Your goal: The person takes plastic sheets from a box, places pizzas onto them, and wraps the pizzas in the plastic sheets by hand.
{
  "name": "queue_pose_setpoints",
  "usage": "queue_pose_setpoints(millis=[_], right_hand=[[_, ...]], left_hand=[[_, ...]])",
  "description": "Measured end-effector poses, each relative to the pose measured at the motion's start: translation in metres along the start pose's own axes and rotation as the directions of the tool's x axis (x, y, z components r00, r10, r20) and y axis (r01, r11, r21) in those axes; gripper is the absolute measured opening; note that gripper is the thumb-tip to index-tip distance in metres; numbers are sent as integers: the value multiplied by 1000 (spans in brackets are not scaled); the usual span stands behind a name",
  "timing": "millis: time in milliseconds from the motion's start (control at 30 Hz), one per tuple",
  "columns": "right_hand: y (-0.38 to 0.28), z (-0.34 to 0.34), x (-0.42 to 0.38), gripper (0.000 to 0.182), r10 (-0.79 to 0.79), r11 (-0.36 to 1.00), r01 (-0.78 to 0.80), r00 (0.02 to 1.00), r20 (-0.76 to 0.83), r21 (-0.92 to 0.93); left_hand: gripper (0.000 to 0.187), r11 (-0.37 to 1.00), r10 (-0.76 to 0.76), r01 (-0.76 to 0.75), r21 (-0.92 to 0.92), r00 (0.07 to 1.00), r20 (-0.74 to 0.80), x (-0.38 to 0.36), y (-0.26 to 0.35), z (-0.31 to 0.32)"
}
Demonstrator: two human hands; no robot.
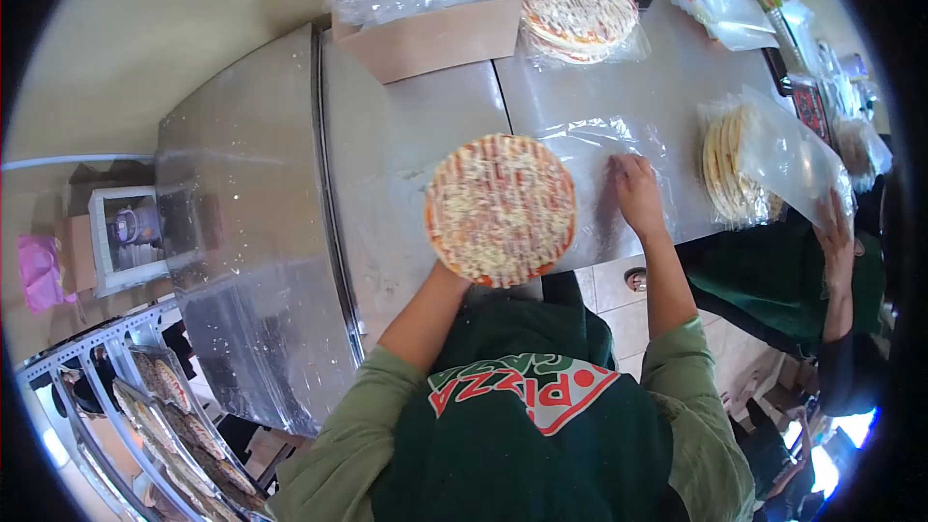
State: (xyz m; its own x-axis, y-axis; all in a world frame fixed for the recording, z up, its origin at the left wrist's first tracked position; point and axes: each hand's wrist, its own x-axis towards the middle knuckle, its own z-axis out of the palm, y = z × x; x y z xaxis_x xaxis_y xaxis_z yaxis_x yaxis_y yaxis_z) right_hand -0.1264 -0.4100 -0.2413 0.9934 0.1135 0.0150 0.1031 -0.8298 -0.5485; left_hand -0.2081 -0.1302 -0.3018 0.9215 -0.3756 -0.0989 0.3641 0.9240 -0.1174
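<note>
A round pizza point(501, 211) topped with shredded cheese rests on my left hand point(450, 276), above the steel table. Most of that hand is hidden beneath the crust; only the wrist and its edge show. To the right, my right hand point(638, 189) is closed at a clear plastic bag point(580, 132) lying flat on the table. Its fingers are curled, and the bag's thin film is hard to trace around them.
A cardboard box point(435, 39) of clear plastic stands at the back, beside stacked pizzas point(577, 2). At right, a co-worker's hand point(833, 224) touches a bag by bagged pizza crusts point(727, 159). A rack point(106, 353) with pizzas stands lower left.
</note>
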Motion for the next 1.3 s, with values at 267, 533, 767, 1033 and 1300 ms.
queue_pose_setpoints(millis=[267,533,767,1033,1300], right_hand=[[-2,-4,-6,30,-30,989,33,999,-26,142],[-1,5,-25,29,6,985,10,995,-96,172],[-176,57,-79,43,-385,923,368,860,336,115],[-246,212,-123,35,-850,504,835,432,303,223],[-302,119,-117,11,-569,619,264,800,191,740]], left_hand=[[57,984,-156,154,-87,988,-13,17,-44,-3],[44,930,308,-192,314,874,-375,-5,2,32],[45,-647,605,271,713,751,264,-43,154,74],[27,-853,305,270,447,952,6,-44,210,77],[18,-408,351,505,760,856,-380,-57,242,178]])
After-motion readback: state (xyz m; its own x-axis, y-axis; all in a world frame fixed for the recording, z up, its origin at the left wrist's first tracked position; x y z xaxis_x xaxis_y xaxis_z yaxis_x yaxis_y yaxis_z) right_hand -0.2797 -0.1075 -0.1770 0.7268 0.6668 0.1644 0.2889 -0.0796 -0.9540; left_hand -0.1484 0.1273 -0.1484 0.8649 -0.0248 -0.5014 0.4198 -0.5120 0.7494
